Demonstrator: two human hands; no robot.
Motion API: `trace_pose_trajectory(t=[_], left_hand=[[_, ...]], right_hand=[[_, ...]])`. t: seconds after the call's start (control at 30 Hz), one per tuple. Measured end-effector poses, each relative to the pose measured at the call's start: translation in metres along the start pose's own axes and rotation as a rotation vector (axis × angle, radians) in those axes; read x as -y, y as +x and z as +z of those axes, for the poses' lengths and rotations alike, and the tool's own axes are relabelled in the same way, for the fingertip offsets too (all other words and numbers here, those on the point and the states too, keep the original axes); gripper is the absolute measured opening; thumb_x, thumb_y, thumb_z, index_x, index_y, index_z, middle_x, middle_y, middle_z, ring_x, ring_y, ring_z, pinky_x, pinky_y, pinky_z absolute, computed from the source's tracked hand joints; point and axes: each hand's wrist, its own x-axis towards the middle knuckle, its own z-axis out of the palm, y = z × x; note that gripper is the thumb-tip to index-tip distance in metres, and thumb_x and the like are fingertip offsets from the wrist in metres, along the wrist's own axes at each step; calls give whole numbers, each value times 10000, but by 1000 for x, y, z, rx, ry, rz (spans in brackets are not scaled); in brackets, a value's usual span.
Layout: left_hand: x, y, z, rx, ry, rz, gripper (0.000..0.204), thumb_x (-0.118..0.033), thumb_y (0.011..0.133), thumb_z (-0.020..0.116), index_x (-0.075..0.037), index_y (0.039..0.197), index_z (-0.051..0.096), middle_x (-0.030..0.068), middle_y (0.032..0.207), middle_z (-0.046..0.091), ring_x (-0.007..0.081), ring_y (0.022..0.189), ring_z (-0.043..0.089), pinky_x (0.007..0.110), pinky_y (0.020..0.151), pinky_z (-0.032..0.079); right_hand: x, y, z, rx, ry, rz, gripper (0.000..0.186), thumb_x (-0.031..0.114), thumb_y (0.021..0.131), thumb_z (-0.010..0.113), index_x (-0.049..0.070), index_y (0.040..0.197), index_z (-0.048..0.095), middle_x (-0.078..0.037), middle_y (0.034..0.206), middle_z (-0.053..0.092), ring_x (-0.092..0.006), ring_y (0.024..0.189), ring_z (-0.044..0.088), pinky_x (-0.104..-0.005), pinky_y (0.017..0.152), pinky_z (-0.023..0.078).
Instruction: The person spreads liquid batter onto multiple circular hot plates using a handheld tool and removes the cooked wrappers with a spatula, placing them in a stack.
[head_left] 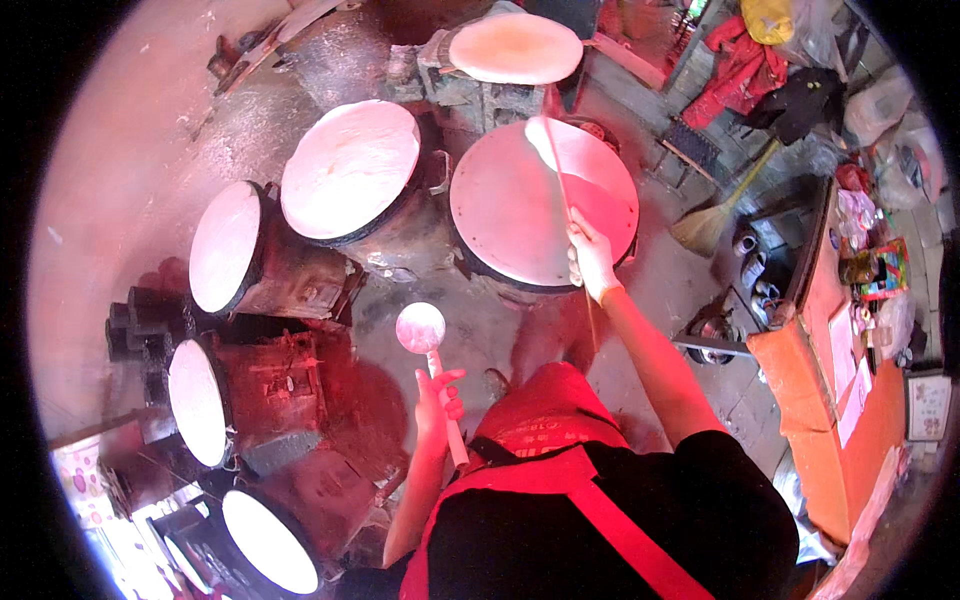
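My left hand is closed around the pale handle of a round-headed ladle, whose head looks coated with something whitish. In my right hand I grip a long thin stick, which crosses above the nearest round griddle. This griddle has a flat, pinkish-grey top with a few dark specks. A brighter white patch shows at its far edge beside the stick; its exact nature is blurred. To its left, another round griddle is covered with a white layer.
More white-topped griddles on drum-like stoves curve along my left. A round pale sheet rests on a stand at the back. A broom leans at right, near an orange-sided table with bags and papers.
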Motion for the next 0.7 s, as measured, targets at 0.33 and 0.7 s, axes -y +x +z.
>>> trace_pose_trajectory(t=[0.33,0.7], left_hand=[[52,-7,48,-264,-56,74,402,-363,994,400,-30,1143,570,-1,790,394,37,516,326,178,438,289],[93,-25,98,-339,-136,176,671,-619,941,285,-49,1111,597,-14,758,400,50,516,307,182,439,277]], right_hand=[[30,20,-108,104,-182,-24,400,184,955,470,225,1354,484,90,537,313,-39,348,278,-220,311,223],[77,40,-141,648,-446,199,394,212,957,481,223,1350,489,91,505,297,-42,339,262,-212,305,218]])
